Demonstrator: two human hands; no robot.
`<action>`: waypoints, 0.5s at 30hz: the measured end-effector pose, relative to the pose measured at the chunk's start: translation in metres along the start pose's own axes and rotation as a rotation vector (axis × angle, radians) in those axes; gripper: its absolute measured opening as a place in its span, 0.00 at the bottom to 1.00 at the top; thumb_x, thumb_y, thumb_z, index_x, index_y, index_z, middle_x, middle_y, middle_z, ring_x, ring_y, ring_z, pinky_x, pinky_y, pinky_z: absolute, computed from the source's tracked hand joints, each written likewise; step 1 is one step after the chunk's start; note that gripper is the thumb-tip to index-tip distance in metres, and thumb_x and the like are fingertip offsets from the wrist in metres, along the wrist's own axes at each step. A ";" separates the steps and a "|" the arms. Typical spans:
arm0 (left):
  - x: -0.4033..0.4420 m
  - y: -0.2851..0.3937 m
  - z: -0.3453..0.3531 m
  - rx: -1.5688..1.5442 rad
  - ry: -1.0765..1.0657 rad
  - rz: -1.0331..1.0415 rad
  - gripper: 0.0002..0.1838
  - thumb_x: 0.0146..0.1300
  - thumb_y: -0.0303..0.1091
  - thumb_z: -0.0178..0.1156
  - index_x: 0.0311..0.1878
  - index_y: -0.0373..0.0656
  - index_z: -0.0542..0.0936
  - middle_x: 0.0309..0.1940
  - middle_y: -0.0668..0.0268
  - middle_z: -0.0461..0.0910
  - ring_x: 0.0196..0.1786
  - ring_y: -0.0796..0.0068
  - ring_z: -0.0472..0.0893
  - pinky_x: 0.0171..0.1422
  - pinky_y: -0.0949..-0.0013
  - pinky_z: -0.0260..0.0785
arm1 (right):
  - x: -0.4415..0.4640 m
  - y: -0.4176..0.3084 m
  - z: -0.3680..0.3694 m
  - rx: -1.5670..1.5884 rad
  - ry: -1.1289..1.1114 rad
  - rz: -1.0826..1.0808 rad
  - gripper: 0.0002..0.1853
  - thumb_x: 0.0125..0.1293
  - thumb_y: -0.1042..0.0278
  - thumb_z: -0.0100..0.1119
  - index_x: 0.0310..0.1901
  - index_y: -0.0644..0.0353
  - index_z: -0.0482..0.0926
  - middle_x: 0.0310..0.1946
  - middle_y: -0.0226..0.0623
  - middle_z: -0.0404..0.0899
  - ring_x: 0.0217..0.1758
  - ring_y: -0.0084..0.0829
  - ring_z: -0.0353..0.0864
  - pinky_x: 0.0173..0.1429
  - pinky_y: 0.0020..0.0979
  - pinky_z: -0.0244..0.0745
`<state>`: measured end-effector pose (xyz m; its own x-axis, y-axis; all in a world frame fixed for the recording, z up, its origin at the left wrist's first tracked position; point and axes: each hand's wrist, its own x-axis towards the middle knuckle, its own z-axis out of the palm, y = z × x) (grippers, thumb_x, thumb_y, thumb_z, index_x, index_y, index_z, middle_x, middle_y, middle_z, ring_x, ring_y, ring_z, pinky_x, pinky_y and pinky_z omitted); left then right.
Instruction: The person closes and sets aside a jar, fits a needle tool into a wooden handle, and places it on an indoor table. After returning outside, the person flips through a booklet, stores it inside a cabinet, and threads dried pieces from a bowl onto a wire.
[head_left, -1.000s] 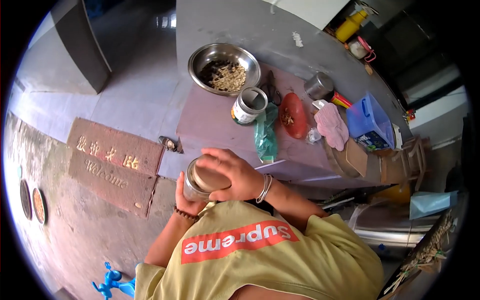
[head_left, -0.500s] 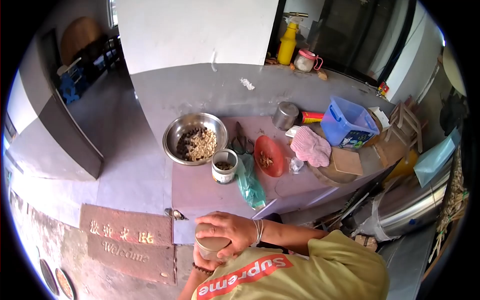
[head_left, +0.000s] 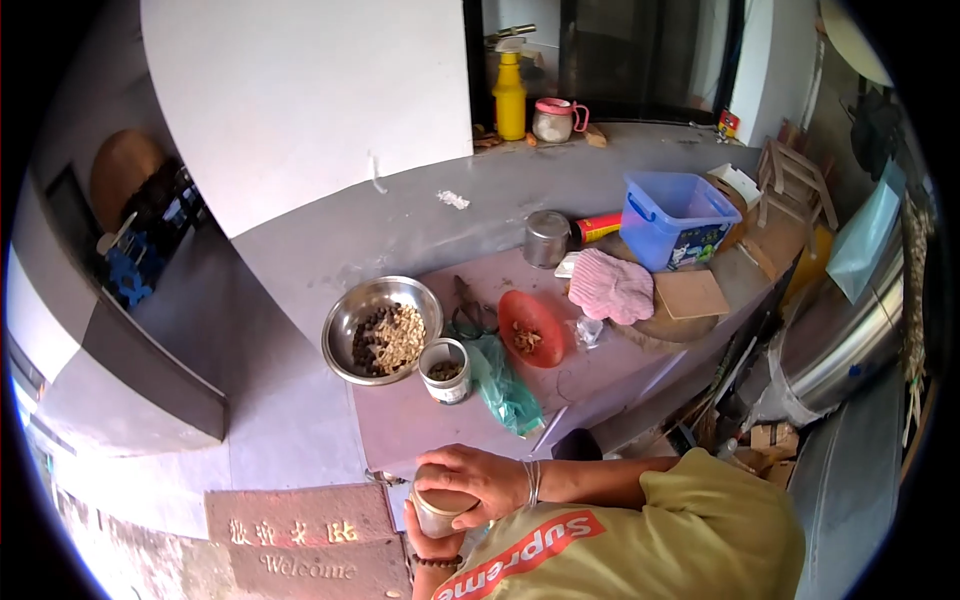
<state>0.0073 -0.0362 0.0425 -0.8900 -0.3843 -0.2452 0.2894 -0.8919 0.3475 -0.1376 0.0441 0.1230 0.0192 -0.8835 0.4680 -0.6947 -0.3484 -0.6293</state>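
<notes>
Close to my body, both hands are around a round canister (head_left: 440, 505) with a tan, flat top. My right hand (head_left: 475, 485), with silver bangles at the wrist, curls over its top, fingers on the far edge and thumb on the near side. My left hand (head_left: 430, 540), above a dark bead bracelet, wraps its lower side and is partly hidden. On the ledge ahead stand an open white tin (head_left: 447, 390) of dark bits and a steel bowl (head_left: 335, 355) holding dark pieces and pale chopped ones. A green plastic bag (head_left: 505, 390) lies beside the tin.
A red dish (head_left: 543, 340) with scraps, scissors (head_left: 470, 310), a pink cloth (head_left: 608, 287), a metal tin (head_left: 547, 240) and a blue plastic box (head_left: 670, 215) sit on the ledge (head_left: 395, 425). A welcome mat (head_left: 300, 545) lies on the floor at lower left.
The view has turned, so the window items and ledge shift left in the frame. Both hands stay on the canister; my right hand still covers part of its top.
</notes>
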 end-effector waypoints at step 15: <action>0.053 -0.020 0.045 0.865 -0.152 0.568 0.46 0.52 0.58 0.57 0.63 0.37 0.49 0.59 0.56 0.57 0.60 0.63 0.61 0.62 0.63 0.54 | -0.037 0.029 -0.030 0.158 0.400 0.293 0.28 0.62 0.50 0.46 0.57 0.62 0.61 0.59 0.47 0.56 0.63 0.42 0.56 0.64 0.36 0.51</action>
<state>-0.0614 -0.0279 0.0638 -0.7541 -0.6064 0.2523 0.3816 -0.0918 0.9198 -0.1800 0.0762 0.1056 -0.4579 -0.7728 0.4394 -0.5123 -0.1745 -0.8409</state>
